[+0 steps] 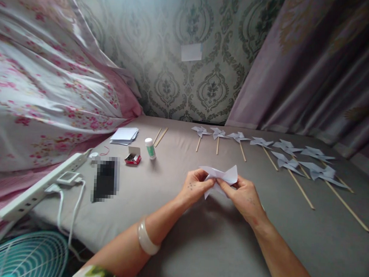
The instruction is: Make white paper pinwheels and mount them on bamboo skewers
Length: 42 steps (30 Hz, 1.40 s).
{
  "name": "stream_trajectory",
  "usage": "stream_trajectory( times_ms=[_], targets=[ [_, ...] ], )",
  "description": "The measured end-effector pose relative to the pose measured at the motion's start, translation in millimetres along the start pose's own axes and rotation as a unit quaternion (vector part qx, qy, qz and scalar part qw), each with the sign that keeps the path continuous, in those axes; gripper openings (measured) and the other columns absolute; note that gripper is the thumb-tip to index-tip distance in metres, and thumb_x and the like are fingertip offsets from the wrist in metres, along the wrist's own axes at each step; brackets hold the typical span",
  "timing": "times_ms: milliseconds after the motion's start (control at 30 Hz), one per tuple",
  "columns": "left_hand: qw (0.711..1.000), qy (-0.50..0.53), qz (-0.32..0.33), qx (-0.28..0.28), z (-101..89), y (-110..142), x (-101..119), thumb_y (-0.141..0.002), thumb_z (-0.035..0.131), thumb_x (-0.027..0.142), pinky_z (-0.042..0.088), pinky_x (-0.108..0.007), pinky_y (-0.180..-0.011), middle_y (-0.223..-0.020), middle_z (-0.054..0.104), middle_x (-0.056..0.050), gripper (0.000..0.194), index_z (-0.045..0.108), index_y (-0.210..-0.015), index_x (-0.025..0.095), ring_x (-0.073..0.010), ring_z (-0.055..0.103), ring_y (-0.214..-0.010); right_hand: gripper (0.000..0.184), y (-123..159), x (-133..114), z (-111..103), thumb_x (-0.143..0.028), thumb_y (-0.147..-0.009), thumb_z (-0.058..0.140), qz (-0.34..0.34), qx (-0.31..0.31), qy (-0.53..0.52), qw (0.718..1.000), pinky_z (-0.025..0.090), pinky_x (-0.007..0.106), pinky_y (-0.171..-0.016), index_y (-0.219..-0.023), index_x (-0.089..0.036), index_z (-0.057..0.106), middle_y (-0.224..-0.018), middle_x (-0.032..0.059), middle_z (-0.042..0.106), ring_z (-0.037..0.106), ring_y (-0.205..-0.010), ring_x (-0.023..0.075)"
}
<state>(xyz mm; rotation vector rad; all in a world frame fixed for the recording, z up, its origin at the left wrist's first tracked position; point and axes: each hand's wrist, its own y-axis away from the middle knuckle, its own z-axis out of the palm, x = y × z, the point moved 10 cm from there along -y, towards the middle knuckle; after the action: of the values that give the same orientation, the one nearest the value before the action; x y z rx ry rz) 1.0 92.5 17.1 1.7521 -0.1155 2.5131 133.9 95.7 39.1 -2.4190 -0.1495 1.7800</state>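
Note:
Between my two hands is a white paper pinwheel (222, 175), its folded blades sticking up and out. My left hand (196, 183) pinches it near the centre from the left. From the other side my right hand (243, 195) grips it, the two thumbs almost meeting at the middle. The fingers behind the paper are mostly hidden. No stick shows on this pinwheel. Off to the right lie several finished-looking paper pinwheels (319, 172) on thin wooden sticks (302, 190).
Left of my hands stand a glue bottle (150, 149) and an open red box (133, 157) of small dark pieces. Behind them are loose sticks (161, 137) and a paper stack (124, 135). A power strip (43, 186), a pixelated dark object (106, 180) and a fan (26, 256) lie further left.

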Motion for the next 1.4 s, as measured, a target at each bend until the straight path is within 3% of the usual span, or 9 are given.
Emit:
stream_trajectory(
  times_ms=[200, 333, 400, 467, 633, 800, 1067, 1200, 1400],
  targets=[
    [1.000, -0.011, 0.009, -0.008, -3.8, -4, 0, -0.054, 0.082, 0.043, 0.042, -0.024, -0.064, -0.074, 0.067, -0.004, 0.041, 0.067, -0.077, 0.013, -0.0134, 0.057, -0.066, 0.037, -2, 18, 3, -0.042, -0.057, 0.078, 0.066, 0.004, -0.100, 0.993, 0.052, 0.032, -0.064, -0.080, -0.013, 0.072, -0.076, 0.0077, 0.074, 0.066, -0.067, 0.0218],
    [0.990, -0.138, 0.005, 0.002, -28.1, -31, 8, -0.075, 0.064, 0.051, 0.047, -0.027, -0.069, -0.089, 0.070, -0.012, 0.045, 0.066, -0.093, 0.010, -0.0160, 0.063, -0.075, 0.034, -4, 38, 2, -0.030, -0.050, 0.085, 0.171, 0.033, -0.292, 0.940, 0.056, 0.028, -0.064, -0.078, -0.015, 0.072, -0.075, 0.0051, 0.075, 0.069, -0.067, 0.0195],
    [0.947, -0.313, 0.022, 0.073, -56.7, -53, 22, -0.088, 0.048, 0.044, 0.048, -0.027, -0.071, -0.094, 0.070, -0.013, 0.041, 0.063, -0.102, 0.009, -0.0161, 0.064, -0.080, 0.030, -4, 44, -2, -0.020, -0.046, 0.086, 0.211, 0.065, -0.358, 0.907, 0.057, 0.023, -0.058, -0.071, -0.016, 0.071, -0.068, 0.0026, 0.074, 0.068, -0.062, 0.0170],
    [0.857, -0.484, 0.018, 0.176, -90.3, -71, 39, -0.087, 0.050, 0.031, 0.048, -0.028, -0.078, -0.098, 0.069, -0.013, 0.029, 0.063, -0.102, 0.010, -0.0178, 0.064, -0.088, 0.027, -4, 46, -7, -0.012, -0.045, 0.084, 0.240, 0.090, -0.395, 0.882, 0.055, 0.019, -0.051, -0.067, -0.016, 0.069, -0.064, 0.0002, 0.073, 0.066, -0.056, 0.0138],
    [0.751, -0.602, 0.006, 0.273, -139.2, -98, 60, -0.083, 0.048, 0.015, 0.037, -0.037, -0.097, -0.123, 0.057, -0.019, 0.032, 0.058, -0.113, 0.010, -0.0270, 0.048, -0.119, 0.021, -4, 42, -11, -0.005, -0.054, 0.079, 0.263, 0.084, -0.443, 0.853, 0.050, 0.015, -0.042, -0.066, -0.018, 0.068, -0.063, -0.0027, 0.072, 0.063, -0.051, 0.0100],
    [0.667, -0.670, -0.015, 0.325, -170.2, -106, 68, -0.083, 0.045, 0.014, 0.034, -0.040, -0.098, -0.123, 0.054, -0.024, 0.035, 0.056, -0.114, 0.003, -0.0320, 0.045, -0.122, 0.019, -5, 40, -14, -0.007, -0.059, 0.078, 0.270, 0.046, -0.457, 0.846, 0.054, 0.018, -0.049, -0.070, -0.019, 0.069, -0.067, -0.0046, 0.073, 0.064, -0.053, 0.0093],
    [0.590, -0.712, -0.053, 0.378, -200.7, -114, 71, -0.087, 0.044, 0.028, 0.036, -0.047, -0.094, -0.121, 0.053, -0.029, 0.044, 0.053, -0.118, -0.003, -0.0380, 0.046, -0.117, 0.023, -6, 28, -18, -0.010, -0.053, 0.083, 0.243, 0.020, -0.468, 0.849, 0.056, 0.018, -0.051, -0.069, -0.020, 0.070, -0.073, -0.0031, 0.075, 0.068, -0.059, 0.0112],
    [0.573, -0.728, -0.065, 0.372, -204.8, -121, 75, -0.089, 0.046, 0.019, 0.043, -0.043, -0.090, -0.114, 0.059, -0.021, 0.031, 0.057, -0.114, 0.004, -0.0305, 0.053, -0.111, 0.024, -8, 22, -14, -0.012, -0.051, 0.085, 0.215, -0.015, -0.473, 0.854, 0.056, 0.019, -0.053, -0.069, -0.020, 0.070, -0.074, -0.0014, 0.075, 0.069, -0.061, 0.0129],
    [0.553, -0.740, -0.088, 0.371, -202.2, -122, 77, -0.089, 0.055, 0.035, 0.052, -0.043, -0.084, -0.119, 0.057, -0.010, 0.036, 0.054, -0.119, 0.016, -0.0218, 0.059, -0.102, 0.024, -9, 17, -10, -0.014, -0.053, 0.085, 0.185, -0.044, -0.477, 0.858, 0.056, 0.020, -0.056, -0.072, -0.019, 0.071, -0.073, -0.0004, 0.075, 0.069, -0.065, 0.0142]
  ],
)
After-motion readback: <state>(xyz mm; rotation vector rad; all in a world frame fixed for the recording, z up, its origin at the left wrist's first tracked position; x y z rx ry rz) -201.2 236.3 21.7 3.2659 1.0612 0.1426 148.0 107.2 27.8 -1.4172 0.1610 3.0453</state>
